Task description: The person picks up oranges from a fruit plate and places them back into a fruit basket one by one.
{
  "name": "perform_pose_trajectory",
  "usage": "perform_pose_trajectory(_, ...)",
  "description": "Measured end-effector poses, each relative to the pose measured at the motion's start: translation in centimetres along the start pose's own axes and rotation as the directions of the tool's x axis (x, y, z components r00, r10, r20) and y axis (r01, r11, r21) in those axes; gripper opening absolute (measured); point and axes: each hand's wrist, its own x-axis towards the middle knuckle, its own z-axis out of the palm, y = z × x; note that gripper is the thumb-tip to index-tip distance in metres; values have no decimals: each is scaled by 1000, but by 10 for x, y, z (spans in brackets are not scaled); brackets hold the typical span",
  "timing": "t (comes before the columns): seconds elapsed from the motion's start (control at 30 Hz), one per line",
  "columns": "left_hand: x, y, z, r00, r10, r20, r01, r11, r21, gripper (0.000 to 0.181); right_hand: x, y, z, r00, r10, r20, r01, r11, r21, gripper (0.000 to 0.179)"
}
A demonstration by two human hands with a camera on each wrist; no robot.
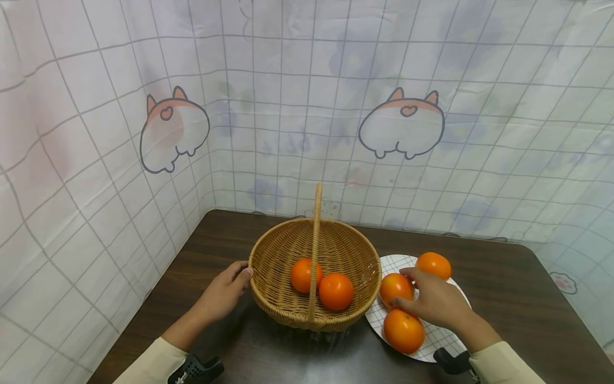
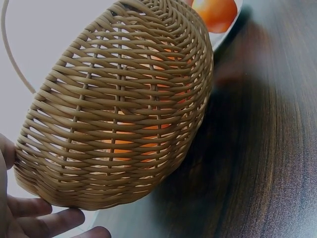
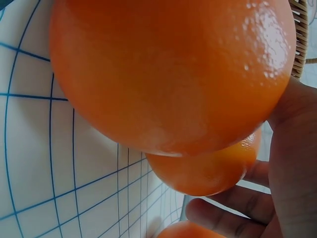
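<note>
A wicker basket [image 1: 283,245] with a tall arched handle stands on the dark table, and two oranges [image 1: 336,292] lie inside it. My left hand [image 1: 223,293] holds the basket's left rim between thumb and fingers. To the right, a white plate with a grid pattern [image 1: 443,341] bears three oranges. My right hand [image 1: 441,304] has its thumb and fingers around the middle orange [image 1: 395,288]. The front orange [image 1: 404,331] is beside it, and the rear orange [image 1: 434,265] lies beyond the fingers. In the right wrist view, the front orange [image 3: 173,74] hides much of the gripped one.
The dark wooden table [image 1: 518,298] meets a grid-patterned cloth wall [image 1: 307,106] at the back and left. The basket's handle [image 1: 317,229] rises well above its rim. Plate and basket stand close together.
</note>
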Motion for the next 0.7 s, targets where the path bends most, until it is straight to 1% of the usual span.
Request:
perform_pose_trajectory(0.23,0,1,0,1000,5,3,-5,1000,-10,57,1,0,-1,1000,2,-15,-2,1000,4,72)
perform_pose_trajectory(0.37,1,1,0,1000,0,3,0,1000,-6,58,1,0,-6,999,-11,-32,11,1000,23,71)
perform_pose_trajectory(0.5,1,1,0,1000,-3,0,3,1000,3,58,2,0,-10,999,-28,-46,30,999,44,73)
perform_pose_trajectory(0.7,1,1,-1,1000,-6,-4,6,1000,9,58,4,-3,-19,998,-29,-54,31,998,46,80)
